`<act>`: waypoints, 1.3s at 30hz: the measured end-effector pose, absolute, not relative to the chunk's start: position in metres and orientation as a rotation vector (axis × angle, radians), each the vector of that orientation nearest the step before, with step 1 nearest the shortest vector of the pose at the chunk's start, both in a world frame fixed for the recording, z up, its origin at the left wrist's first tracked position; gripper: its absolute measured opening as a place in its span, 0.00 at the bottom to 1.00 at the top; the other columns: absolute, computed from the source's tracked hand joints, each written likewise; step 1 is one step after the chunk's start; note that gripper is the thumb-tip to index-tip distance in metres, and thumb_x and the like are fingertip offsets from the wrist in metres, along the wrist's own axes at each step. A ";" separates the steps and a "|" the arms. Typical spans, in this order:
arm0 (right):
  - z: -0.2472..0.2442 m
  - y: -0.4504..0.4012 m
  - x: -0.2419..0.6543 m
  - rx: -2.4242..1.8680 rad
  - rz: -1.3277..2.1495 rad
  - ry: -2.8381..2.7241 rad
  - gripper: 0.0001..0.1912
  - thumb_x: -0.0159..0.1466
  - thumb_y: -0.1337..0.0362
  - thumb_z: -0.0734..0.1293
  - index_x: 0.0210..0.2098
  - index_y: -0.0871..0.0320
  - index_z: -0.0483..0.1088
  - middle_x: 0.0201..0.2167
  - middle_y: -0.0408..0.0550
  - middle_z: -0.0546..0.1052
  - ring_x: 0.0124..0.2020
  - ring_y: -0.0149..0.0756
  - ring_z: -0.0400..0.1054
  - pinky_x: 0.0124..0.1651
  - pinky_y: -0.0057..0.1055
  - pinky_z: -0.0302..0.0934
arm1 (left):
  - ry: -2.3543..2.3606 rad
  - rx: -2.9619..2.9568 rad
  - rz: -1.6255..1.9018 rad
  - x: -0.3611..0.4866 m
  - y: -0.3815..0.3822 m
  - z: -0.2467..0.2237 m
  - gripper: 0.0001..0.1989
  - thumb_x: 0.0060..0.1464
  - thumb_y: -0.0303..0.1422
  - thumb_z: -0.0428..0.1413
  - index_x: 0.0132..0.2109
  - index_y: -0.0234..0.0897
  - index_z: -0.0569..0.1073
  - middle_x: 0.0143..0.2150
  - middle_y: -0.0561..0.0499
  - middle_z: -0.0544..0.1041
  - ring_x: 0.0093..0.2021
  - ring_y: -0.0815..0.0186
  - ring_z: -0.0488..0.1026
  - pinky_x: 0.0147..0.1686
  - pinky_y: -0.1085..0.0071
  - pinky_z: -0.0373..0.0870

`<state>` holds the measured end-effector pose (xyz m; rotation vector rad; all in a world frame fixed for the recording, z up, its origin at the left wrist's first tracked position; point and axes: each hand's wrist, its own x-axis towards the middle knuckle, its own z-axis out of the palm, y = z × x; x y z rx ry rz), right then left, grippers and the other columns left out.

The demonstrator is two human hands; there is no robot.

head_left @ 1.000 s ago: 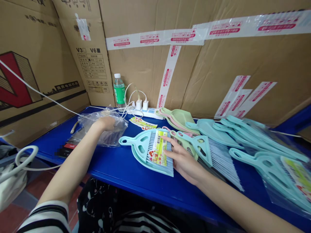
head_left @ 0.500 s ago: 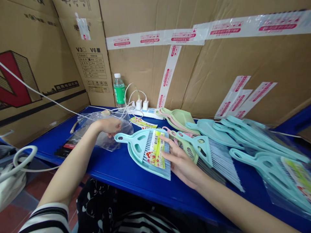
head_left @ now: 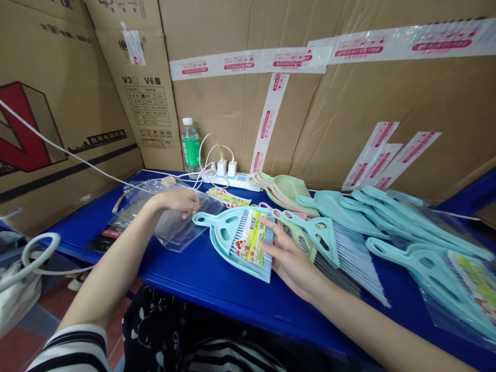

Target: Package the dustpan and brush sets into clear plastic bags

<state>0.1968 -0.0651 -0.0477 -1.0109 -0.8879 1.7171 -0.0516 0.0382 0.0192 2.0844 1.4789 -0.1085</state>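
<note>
Brush (head_left: 241, 227), card (head_left: 251, 240) and pan (head_left: 220, 251) are stacked, unbagged — clasped by half-curled right fingers (head_left: 274, 227); bag (head_left: 175, 235) is pinched in closed left fingers (head_left: 189, 206).

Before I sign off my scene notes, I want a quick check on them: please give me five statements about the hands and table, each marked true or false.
1. The right hand holds a light blue dustpan-and-brush set. True.
2. The left hand is wrapped around the bottle. False: the left hand is over the clear plastic bag, and the bottle stands apart, behind it.
3. A printed label lies across the bristles of that set. True.
4. The bottle's cap is red. False: the cap is white.
5. White plugs are in the power strip. True.
</note>
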 end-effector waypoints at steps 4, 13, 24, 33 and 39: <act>-0.049 -0.065 0.197 -1.002 1.741 -0.899 0.38 0.53 0.65 0.73 0.60 0.46 0.59 0.54 0.46 0.73 0.54 0.41 0.68 0.55 0.42 0.63 | 1.399 1.904 -0.065 -0.050 0.041 0.013 0.08 0.49 0.31 0.46 0.23 0.37 0.63 0.17 0.53 0.71 0.19 0.69 0.69 0.24 0.74 0.65; -0.053 -0.063 0.198 -0.990 1.727 -0.879 0.43 0.50 0.66 0.75 0.62 0.44 0.56 0.57 0.46 0.71 0.54 0.42 0.68 0.55 0.44 0.64 | 1.323 1.777 0.077 -0.034 0.034 0.009 0.13 0.57 0.43 0.45 0.30 0.39 0.58 0.21 0.51 0.75 0.23 0.66 0.73 0.29 0.71 0.68; -0.054 -0.060 0.197 -0.971 1.722 -0.891 0.46 0.48 0.67 0.76 0.63 0.43 0.56 0.56 0.47 0.71 0.56 0.43 0.66 0.55 0.44 0.63 | 2.207 2.017 -0.200 -0.073 0.040 0.031 0.15 0.57 0.36 0.46 0.33 0.30 0.72 0.28 0.39 0.77 0.30 0.56 0.76 0.32 0.67 0.68; -0.054 -0.060 0.199 -0.936 1.714 -0.928 0.42 0.52 0.63 0.75 0.62 0.43 0.57 0.52 0.46 0.74 0.54 0.42 0.68 0.56 0.46 0.62 | 1.785 1.976 -0.154 -0.063 0.040 0.022 0.10 0.56 0.30 0.43 0.35 0.36 0.68 0.23 0.50 0.75 0.22 0.67 0.73 0.27 0.74 0.68; -0.057 -0.059 0.199 -0.932 1.725 -0.953 0.46 0.50 0.62 0.76 0.64 0.43 0.55 0.55 0.47 0.73 0.55 0.43 0.67 0.56 0.46 0.63 | 1.462 1.926 -0.025 -0.066 0.042 0.014 0.07 0.55 0.37 0.48 0.32 0.39 0.62 0.22 0.54 0.75 0.21 0.70 0.71 0.25 0.75 0.68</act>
